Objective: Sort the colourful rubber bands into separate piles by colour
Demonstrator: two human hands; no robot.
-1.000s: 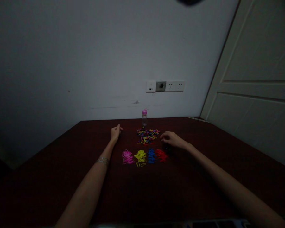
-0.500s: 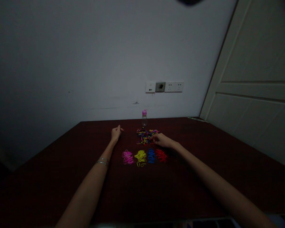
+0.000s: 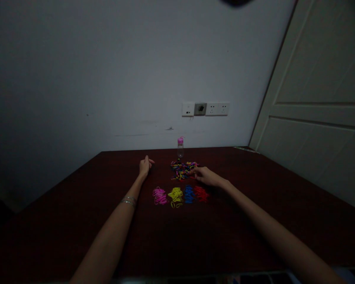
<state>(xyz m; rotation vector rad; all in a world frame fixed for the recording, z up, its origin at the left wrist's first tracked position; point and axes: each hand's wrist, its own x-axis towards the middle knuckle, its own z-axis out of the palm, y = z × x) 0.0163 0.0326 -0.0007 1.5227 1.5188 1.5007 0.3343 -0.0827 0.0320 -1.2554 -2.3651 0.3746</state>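
Observation:
A mixed heap of coloured rubber bands (image 3: 182, 169) lies in the middle of the dark red table. My right hand (image 3: 206, 176) is at its right edge, thumb and fingers pinched together; what they hold is too small to make out, though some red shows beneath. Left of the heap, my left hand (image 3: 145, 165) rests on the table, loosely curled with fingers a little apart and nothing in it. Nearer to me lie sorted piles in a row: pink bands (image 3: 159, 196), yellow bands (image 3: 175, 194), blue bands (image 3: 189, 194) and red bands (image 3: 201, 193).
Behind the heap stands a small clear bottle (image 3: 180, 150) with a pink cap. The table (image 3: 165, 240) meets a pale wall bearing socket plates (image 3: 217, 109). A white panelled door (image 3: 316, 114) rises on the right.
My right hand has shifted slightly to the right along the heap's edge, fingers still pinched. My left hand stays in place, its fingers a touch looser. The sorted piles look the same.

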